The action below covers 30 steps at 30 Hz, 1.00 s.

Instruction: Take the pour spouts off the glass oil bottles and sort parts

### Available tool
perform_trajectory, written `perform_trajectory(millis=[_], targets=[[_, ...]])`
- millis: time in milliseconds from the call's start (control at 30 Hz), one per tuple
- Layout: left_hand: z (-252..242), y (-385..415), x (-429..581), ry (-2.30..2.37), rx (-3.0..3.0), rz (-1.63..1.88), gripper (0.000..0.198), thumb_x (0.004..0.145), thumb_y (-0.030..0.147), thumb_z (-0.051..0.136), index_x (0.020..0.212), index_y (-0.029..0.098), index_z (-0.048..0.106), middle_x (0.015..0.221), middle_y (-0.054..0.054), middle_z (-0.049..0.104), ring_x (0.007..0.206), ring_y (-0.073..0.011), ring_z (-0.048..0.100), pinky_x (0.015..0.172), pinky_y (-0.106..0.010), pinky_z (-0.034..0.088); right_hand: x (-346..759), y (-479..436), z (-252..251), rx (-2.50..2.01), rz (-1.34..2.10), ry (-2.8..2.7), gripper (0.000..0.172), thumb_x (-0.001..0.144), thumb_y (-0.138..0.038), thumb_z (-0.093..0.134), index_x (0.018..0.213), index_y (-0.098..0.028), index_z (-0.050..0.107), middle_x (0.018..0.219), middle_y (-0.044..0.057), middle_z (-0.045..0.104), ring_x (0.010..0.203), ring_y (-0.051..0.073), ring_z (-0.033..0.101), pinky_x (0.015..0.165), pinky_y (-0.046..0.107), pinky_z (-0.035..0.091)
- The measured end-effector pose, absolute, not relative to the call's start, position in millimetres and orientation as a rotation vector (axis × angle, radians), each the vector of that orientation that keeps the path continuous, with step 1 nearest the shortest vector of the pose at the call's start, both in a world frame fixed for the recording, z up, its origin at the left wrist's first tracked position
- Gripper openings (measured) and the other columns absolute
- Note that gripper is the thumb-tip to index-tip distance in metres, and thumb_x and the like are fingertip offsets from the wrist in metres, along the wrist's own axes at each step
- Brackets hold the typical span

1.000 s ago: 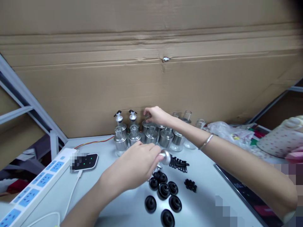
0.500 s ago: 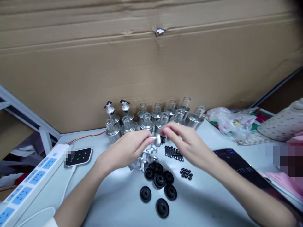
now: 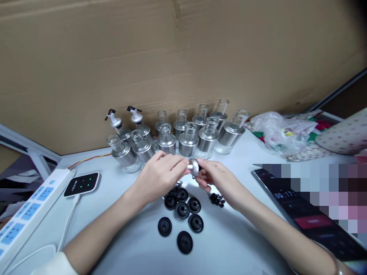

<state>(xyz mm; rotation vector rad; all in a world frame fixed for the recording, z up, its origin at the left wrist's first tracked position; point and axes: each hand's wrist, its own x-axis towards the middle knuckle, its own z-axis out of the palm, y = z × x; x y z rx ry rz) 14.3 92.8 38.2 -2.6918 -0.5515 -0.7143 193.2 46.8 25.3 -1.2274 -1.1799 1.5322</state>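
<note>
My left hand (image 3: pixel 164 173) is closed round the stem of a silver bottle pourer (image 3: pixel 194 167). The fingers of my right hand (image 3: pixel 219 179) are closed at the pourer's black end, which they mostly hide. Below the hands lie several round black stopper parts (image 3: pixel 182 209), with a loose one (image 3: pixel 184 242) nearest to me. A cluster of small black rings (image 3: pixel 217 199) sits just under my right hand. Behind the hands stand several glass bottles with metal sleeves (image 3: pixel 188 143). Two at the back left carry pourers with black levers (image 3: pixel 134 113).
On the left are a white power strip (image 3: pixel 30 212) and a small black-topped device (image 3: pixel 82 184) with a white cable. At the right lie a large phone (image 3: pixel 289 202) and a clear plastic bag (image 3: pixel 282 130). A cardboard wall (image 3: pixel 143 57) closes off the back.
My right hand has come down onto the pourer's black end. The camera view has tilted downward, so the bottles appear higher. My left hand still holds the pourer.
</note>
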Motion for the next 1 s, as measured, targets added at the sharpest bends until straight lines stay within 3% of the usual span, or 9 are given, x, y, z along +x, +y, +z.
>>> perform_trajectory(millis=[267, 400, 667, 900, 1000], targets=[[34.3, 92.0, 15.0, -0.541, -2.756, -0.876, 0.021, 0.094, 0.032, 0.047, 0.089, 0.016, 0.059, 0.088, -0.004, 0.07, 0.079, -0.0114, 0.062, 0.072, -0.027, 0.038, 197.2, 42.7, 19.0, -1.098, 1.726, -1.043, 0.034, 0.075, -0.05, 0.054, 0.065, -0.02, 0.043, 0.049, -0.009, 0.03, 0.043, 0.005, 0.022, 0.04, 0.021, 0.019], [32.9, 89.1, 17.1, -0.616, -2.811, -0.813, 0.024, 0.095, 0.032, 0.044, 0.085, 0.015, 0.058, 0.082, -0.003, 0.069, 0.075, -0.0121, 0.061, 0.07, -0.028, 0.037, 190.9, 43.2, 14.9, -1.186, 1.601, -1.041, 0.032, 0.073, -0.047, 0.051, 0.06, -0.022, 0.037, 0.05, -0.01, 0.023, 0.043, 0.005, 0.017, 0.04, 0.021, 0.014], [31.4, 84.7, 20.1, -0.701, -2.93, -0.794, 0.035, 0.097, 0.038, 0.035, 0.086, 0.015, 0.058, 0.073, -0.002, 0.065, 0.066, -0.0112, 0.057, 0.068, -0.028, 0.036, 191.0, 38.8, 13.1, -1.275, 1.364, -1.195, 0.04, 0.075, -0.052, 0.047, 0.051, -0.021, 0.038, 0.043, -0.008, 0.026, 0.04, 0.005, 0.02, 0.039, 0.023, 0.014], [35.6, 87.0, 17.4, -0.545, -2.902, -0.709, 0.027, 0.097, 0.035, 0.037, 0.102, 0.018, 0.058, 0.094, -0.005, 0.069, 0.083, -0.0117, 0.061, 0.073, -0.026, 0.039, 190.8, 40.6, 17.7, -1.271, 1.51, -1.114, 0.043, 0.07, -0.056, 0.048, 0.047, -0.023, 0.032, 0.041, -0.009, 0.022, 0.037, 0.004, 0.015, 0.037, 0.022, 0.013], [33.5, 89.2, 15.1, -0.431, -2.865, -0.694, 0.022, 0.096, 0.032, 0.041, 0.107, 0.019, 0.057, 0.094, -0.004, 0.07, 0.08, -0.0109, 0.062, 0.075, -0.028, 0.038, 191.3, 41.1, 17.5, -1.255, 1.539, -1.1, 0.043, 0.072, -0.054, 0.047, 0.048, -0.024, 0.027, 0.041, -0.009, 0.019, 0.037, 0.004, 0.014, 0.036, 0.022, 0.012]])
